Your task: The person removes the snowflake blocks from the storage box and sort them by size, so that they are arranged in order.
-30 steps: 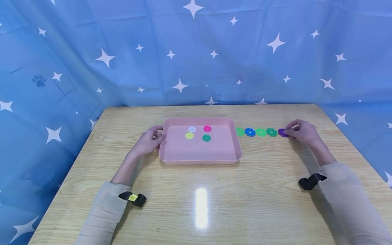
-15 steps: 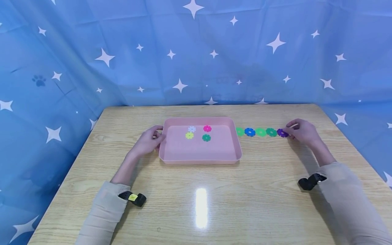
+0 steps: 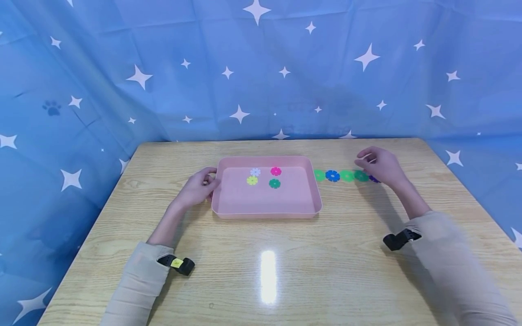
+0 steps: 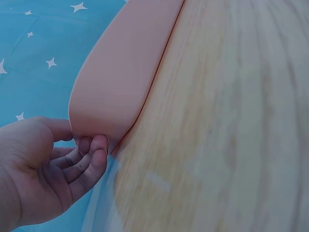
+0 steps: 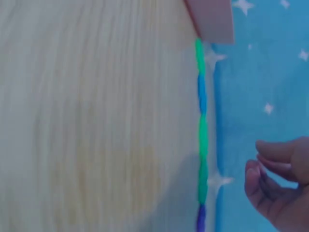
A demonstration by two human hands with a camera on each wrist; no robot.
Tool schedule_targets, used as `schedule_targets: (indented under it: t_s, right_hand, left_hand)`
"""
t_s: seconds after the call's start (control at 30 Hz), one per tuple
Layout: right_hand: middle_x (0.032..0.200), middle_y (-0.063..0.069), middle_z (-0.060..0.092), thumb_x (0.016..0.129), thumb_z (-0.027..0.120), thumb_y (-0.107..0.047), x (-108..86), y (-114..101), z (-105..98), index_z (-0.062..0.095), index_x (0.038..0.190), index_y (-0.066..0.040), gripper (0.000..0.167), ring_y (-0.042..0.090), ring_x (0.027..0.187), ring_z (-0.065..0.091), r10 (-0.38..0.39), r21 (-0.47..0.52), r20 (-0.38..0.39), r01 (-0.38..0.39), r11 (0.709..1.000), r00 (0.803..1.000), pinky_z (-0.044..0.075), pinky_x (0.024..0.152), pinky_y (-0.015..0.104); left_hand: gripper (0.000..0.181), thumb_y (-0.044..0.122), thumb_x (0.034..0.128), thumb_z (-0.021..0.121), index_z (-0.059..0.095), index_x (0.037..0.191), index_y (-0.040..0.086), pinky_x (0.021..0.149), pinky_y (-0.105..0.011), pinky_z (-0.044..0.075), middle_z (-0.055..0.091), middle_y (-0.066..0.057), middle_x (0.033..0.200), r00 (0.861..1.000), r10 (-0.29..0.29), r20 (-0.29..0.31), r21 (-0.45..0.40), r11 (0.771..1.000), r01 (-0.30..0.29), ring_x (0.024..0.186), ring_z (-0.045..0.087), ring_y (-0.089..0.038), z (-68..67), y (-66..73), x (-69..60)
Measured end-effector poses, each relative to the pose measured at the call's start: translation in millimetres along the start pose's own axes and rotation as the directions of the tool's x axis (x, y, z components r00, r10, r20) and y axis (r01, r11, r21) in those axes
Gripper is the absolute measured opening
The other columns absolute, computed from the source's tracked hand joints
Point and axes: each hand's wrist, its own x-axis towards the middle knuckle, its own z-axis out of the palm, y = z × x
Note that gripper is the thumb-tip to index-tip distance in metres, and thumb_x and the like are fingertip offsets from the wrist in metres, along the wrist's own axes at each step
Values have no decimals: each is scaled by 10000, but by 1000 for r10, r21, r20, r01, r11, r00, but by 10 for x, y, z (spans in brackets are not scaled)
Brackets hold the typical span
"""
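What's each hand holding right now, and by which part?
Left hand: the pink tray, by its left end wall. Right hand: nothing held.

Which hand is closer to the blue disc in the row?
Right. The right hand hovers to the right of the blue disc; the left hand is farther off, at the left end of the pink tray, which lies between it and the disc.

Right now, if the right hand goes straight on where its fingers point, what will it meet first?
Probably the tray: in the head view, the right hand points left, toward the tray's far right corner. The hand seems raised over the table, so it might pass above; depth is unclear.
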Motion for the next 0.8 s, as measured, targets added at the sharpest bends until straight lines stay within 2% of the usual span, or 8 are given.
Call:
schedule_targets:
  t_s: [0.27,0.43,0.63,0.8]
  right_hand:
    - [1010,248,661,1022,620,-243,97,-443,213,613,1193,31,324,399,847,670,-80,67,42,77,995,996,577,680,358]
    - [997,235,669,1023,619,-231,138,-697,370,618,1201,17,305,391,843,680,-130,89,70,123,988,989,560,676,311]
    - [984,193,669,1014,631,-152,204,-984,591,621,1205,20,258,354,830,683,-171,159,150,147,976,974,587,715,425]
    - [966,162,670,988,662,-106,246,-1188,804,631,1203,42,263,314,801,677,-200,171,235,162,972,951,579,699,361]
  left_hand:
    - [459,136,1048,546,435,1450,-54,559,-281,499,615,-152,913,1000,-8,2,-17,1000,8,652,624,-202,-2,-2,2]
    - [463,144,1051,542,427,1450,-62,583,-289,516,626,-157,943,1000,-11,13,-38,999,12,669,632,-182,-9,-17,4]
    - [459,137,1050,542,428,1448,-61,588,-287,519,624,-162,946,1000,-11,14,-50,999,12,664,625,-181,-10,-4,-1]
    - [463,132,1052,538,418,1453,-65,591,-291,522,626,-159,952,1000,-11,17,-50,999,12,669,623,-175,-7,-10,-3]
